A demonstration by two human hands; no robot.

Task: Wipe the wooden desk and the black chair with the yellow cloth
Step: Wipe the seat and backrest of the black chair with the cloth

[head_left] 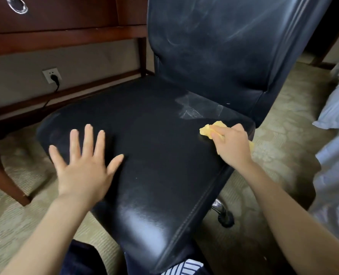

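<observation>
A: Where is the yellow cloth (210,130)?
B: Bunched in the right hand (231,144), whose fingers curl round it, pressed on the seat of the black chair (154,135).
A: And the left hand (83,165)?
B: Flat on the seat, fingers spread, well apart from the right. A pale smear (192,108) lies just beyond the right hand. The wooden worktop (65,26) stands beyond the left.

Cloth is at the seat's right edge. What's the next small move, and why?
Probably slide the yellow cloth, gripped in the right hand, forward onto the whitish smear on the black chair, near its backrest; it looks unwiped. The left hand lies flat on the seat, likely steadying it.
</observation>
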